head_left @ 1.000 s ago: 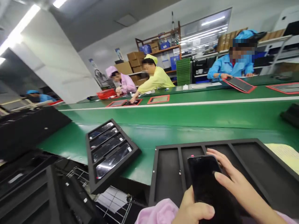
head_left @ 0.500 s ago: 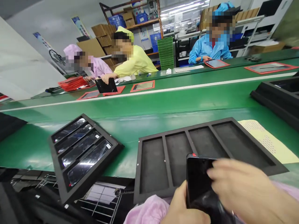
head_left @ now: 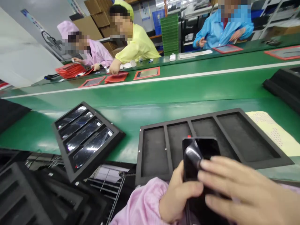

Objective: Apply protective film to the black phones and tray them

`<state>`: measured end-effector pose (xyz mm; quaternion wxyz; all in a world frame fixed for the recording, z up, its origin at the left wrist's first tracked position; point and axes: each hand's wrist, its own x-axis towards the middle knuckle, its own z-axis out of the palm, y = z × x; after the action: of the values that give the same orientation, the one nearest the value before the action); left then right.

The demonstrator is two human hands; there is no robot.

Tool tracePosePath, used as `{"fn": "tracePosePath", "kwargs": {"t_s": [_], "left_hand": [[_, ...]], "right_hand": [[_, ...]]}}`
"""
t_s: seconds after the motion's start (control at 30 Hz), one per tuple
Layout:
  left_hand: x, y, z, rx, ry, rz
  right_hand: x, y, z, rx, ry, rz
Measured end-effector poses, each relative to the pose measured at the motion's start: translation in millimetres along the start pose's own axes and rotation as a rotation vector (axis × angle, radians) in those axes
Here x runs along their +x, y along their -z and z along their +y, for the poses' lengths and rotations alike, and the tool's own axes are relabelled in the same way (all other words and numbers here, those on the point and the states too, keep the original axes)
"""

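Note:
A black smartphone (head_left: 203, 143) with a glossy screen is held upright near the bottom of the view, a small red tab at its top edge. My left hand (head_left: 180, 193) is closed around its left side, the thumb lying across the screen. My right hand (head_left: 236, 184) lies over the screen with its fingers stretched out and apart. Beside its fingertips, a bright curved glare on the screen looks like clear film, but I cannot tell for sure. Behind the phone rests a black foam tray (head_left: 153, 153) whose visible slots hold nothing.
Left stands another foam tray (head_left: 106, 159) filled with dark glossy panels. More black trays (head_left: 21, 200) sit lower left, by a wire rack (head_left: 117, 190). A yellow dotted sheet (head_left: 276, 131) lies right. Across the green bench (head_left: 164, 93), several co-workers handle items near red-framed pieces (head_left: 147, 73).
The phone and both hands have risen slightly in view. My right hand's fingers have spread over the screen, where a bright glare now shows. Across the bench, a co-worker's hand has put down a dark panel.

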<state>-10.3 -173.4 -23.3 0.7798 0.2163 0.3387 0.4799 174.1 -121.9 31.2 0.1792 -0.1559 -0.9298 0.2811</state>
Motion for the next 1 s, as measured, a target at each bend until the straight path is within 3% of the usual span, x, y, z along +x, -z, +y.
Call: {"fn": "tracePosePath", "kwargs": {"t_s": [0.07, 0.13, 0.3, 0.37, 0.6, 0.73, 1.0], "left_hand": [[7.8, -2.5, -1.2, -0.023, -0.079, 0.029], [15.5, -3.2, -3.3, -0.038, -0.124, 0.068], [27.3, -6.2, -5.6, -0.103, -0.134, 0.159], [28.8, -8.3, -5.6, -0.121, -0.089, 0.208], [30.5, -9.5, -7.2, -0.224, -0.014, 0.253], [29.2, -4.5, -10.7, -0.385, 0.064, 0.131], [27.3, 4.9, -24.1, -0.487, -0.099, -0.014]], "right_hand": [[-1.1, -1.4, 13.0, -0.221, 0.046, 0.225], [3.1, -6.7, 26.1, -0.281, -0.014, 0.414], [23.8, -28.9, 37.0, -0.064, -0.455, 0.757], [28.0, -36.0, 36.8, -0.003, -0.522, 0.83], [28.7, -41.4, 37.5, 0.101, -0.539, 0.845], [31.5, -34.9, 28.7, 0.024, -0.433, 0.746], [41.9, -35.8, 5.3, -0.103, -0.293, 0.67]]}}
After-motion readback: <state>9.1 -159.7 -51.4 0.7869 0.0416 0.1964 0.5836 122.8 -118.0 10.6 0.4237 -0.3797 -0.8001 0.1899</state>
